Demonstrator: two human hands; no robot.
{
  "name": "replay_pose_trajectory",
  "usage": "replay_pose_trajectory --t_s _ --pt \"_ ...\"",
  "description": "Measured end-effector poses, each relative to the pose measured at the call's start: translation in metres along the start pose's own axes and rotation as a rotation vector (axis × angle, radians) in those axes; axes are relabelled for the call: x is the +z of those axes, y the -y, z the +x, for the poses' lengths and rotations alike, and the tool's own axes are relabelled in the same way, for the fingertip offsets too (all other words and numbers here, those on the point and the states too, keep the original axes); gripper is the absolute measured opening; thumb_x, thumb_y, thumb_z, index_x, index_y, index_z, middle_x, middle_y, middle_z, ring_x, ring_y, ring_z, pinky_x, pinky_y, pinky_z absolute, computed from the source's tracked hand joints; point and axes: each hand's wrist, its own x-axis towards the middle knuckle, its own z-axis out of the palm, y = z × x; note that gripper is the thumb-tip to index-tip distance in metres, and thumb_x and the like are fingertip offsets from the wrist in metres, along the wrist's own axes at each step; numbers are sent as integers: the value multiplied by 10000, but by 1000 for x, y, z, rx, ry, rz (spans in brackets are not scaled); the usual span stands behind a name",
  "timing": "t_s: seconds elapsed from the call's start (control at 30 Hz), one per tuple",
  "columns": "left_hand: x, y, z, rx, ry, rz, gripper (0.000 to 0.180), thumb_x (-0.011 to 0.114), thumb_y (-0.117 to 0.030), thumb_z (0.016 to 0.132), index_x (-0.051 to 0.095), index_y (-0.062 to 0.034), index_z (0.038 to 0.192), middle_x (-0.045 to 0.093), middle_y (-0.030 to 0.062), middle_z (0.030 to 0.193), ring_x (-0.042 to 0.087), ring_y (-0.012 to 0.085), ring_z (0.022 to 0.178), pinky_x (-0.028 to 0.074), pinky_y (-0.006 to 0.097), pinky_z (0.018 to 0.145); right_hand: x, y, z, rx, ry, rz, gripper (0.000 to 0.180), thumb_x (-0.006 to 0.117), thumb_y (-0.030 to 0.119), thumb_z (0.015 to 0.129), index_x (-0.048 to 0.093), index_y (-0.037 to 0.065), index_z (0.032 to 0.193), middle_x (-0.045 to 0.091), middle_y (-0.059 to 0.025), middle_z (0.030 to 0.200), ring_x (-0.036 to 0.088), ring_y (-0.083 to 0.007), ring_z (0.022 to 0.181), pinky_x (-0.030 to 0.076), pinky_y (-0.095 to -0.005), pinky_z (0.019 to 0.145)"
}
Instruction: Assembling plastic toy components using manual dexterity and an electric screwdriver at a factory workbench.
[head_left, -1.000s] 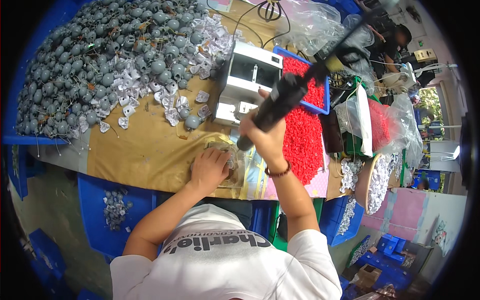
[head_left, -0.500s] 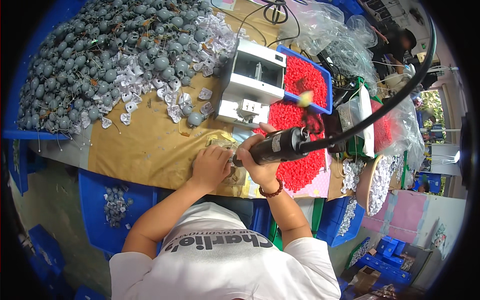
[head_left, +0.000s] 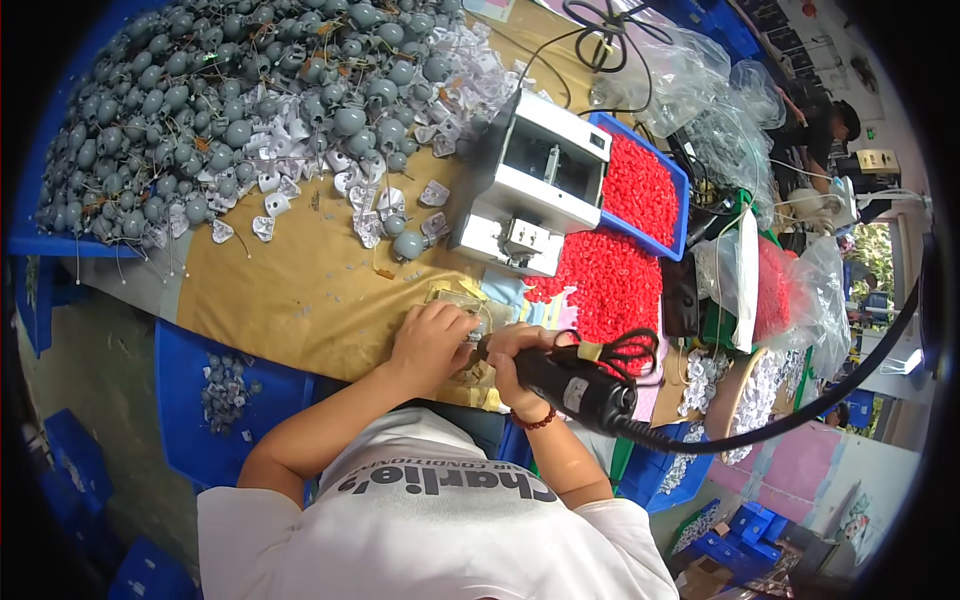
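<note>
A lot seems to be left: a huge heap of grey balls [head_left: 170, 130] is filling the far left of the tabletop [head_left: 270, 295], with white bits [head_left: 276, 203] lying among them. A few grey pieces [head_left: 228, 392] are sitting in the blue bin [head_left: 185, 425] below, but nothing is showing whether those are finished. The work at the clear plate [head_left: 477, 375] seems only partly done, as the black tool [head_left: 553, 377] is pointing there. The left hand [head_left: 430, 343] is resting with bent fingers on the plate, and they are hiding what is under them, so I cannot tell if it is gripping anything. The right hand [head_left: 515, 358] is holding the tool's front end. The tool is looking fat and round, with a pale label [head_left: 576, 394] and a thick cord [head_left: 720, 444] bending away right. It is leaning just beside the left hand, its tip hiding near the fingers.
</note>
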Motion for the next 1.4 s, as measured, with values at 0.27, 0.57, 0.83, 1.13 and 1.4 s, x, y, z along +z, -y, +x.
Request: replay_pose_trajectory --t_s 0.27,0.57,0.83,1.13,1.4 --pt "-1 1 0 -46 40 -16 438 772 -104 724 645 -134 1142 631 46 1064 592 271 1090 436 423 871 -1 35 26 -92 13 312 267 658 -33 885 452 55 1031 612 -78 832 631 -212 733 550 -337 732" --pt "0 -6 -1 -90 -10 -18 482 783 -115 745 620 -120 1199 614 89 1187 557 319 1176 445 459 998 4 0 9 -374 93 -608 216 575 163 953 528 31 1118 572 -90 1021 557 -246 981 442 -401 937" --pt "2 -14 -3 -110 -14 11 431 798 -103 784 646 -37 1182 623 129 1266 523 354 1257 439 453 1059 -42 8 68 341 -609 480 316 704 6 922 529 6 1185 645 -72 1016 641 -134 870 540 -302 768" --pt "10 -9 -15 24 -98 -43 393 810 -55 784 641 -40 1138 692 133 1157 621 366 1150 499 460 976 -1 -9 0 218 -235 107 325 705 26 948 650 -48 1260 692 -119 1131 661 -160 999 551 -294 831" --pt "11 -6 -11 34 -93 -43 385 802 -55 788 638 -43 1136 685 141 1127 636 363 1116 509 461 934 30 -23 20 457 -134 350 193 693 108 988 732 -51 1089 760 -98 914 693 -115 852 547 -267 752"
